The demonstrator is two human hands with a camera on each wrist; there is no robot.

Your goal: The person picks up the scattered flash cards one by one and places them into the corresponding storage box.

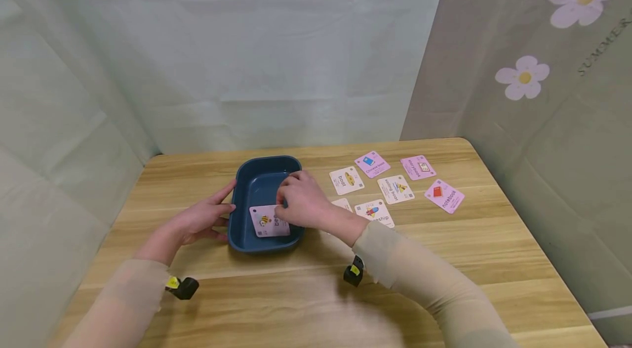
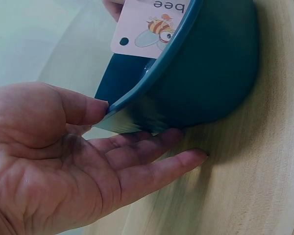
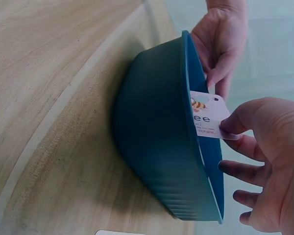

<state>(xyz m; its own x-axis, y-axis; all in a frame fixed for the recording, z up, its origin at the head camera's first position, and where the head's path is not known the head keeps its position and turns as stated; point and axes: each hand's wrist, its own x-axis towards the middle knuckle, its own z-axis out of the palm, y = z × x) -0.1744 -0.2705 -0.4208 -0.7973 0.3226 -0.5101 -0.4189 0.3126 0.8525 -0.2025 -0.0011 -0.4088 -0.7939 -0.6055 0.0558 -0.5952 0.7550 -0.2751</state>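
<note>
A pink card with a bee picture and the word "bee" [image 1: 266, 222] is tilted inside a dark blue rectangular bin [image 1: 265, 164]. My right hand [image 1: 305, 200] pinches the card by its right edge between thumb and index finger, the other fingers spread apart in the right wrist view. At the bin's left side is my left hand [image 1: 204, 219], its thumb [image 2: 90, 111] at the rim and its long fingers fairly straight along the outer wall [image 2: 206, 78]. My right hand hides part of the bin's right rim in the head view.
Right of the bin lie white cards for boat [image 1: 346, 180], sailing boat [image 1: 396, 189] and a rocket [image 1: 373, 213], plus one partly hidden card [image 1: 343, 204]. Pink cards show Chinese book [image 1: 372, 164], storybook [image 1: 418, 167] and notebook [image 1: 445, 196]. Curtains surround the wooden table [image 1: 494, 271].
</note>
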